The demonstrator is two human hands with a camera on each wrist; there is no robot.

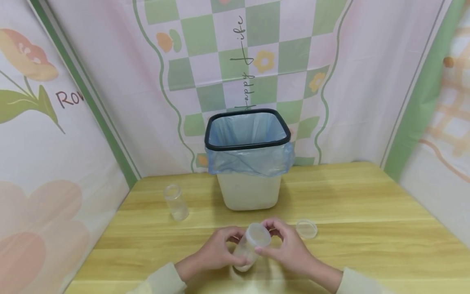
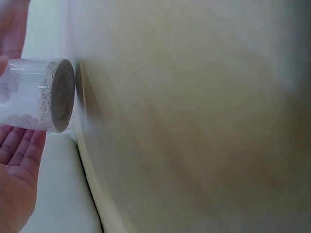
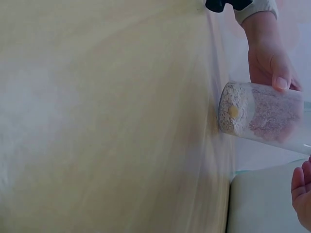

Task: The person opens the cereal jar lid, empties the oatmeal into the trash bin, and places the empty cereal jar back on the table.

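A clear cylindrical jar (image 1: pixel 241 254) with a translucent lid (image 1: pixel 258 234) leans slightly in front of me, its base close over the table. My left hand (image 1: pixel 214 250) grips the jar's body from the left. Thumb and fingers of my right hand (image 1: pixel 290 248) pinch the lid's edge from the right. Pale flakes (image 3: pixel 236 102) cover the jar's bottom in the right wrist view, with a small yellowish piece among them. Past the right hand, a loose clear lid (image 1: pixel 306 229) lies on the table.
A white bin (image 1: pixel 251 192) with a black rim and blue liner bag stands at the back centre. Left of it is a second clear jar (image 1: pixel 176 203) with no lid on. The wooden table (image 1: pixel 352 196) is bordered by patterned cloth walls (image 1: pixel 161 134).
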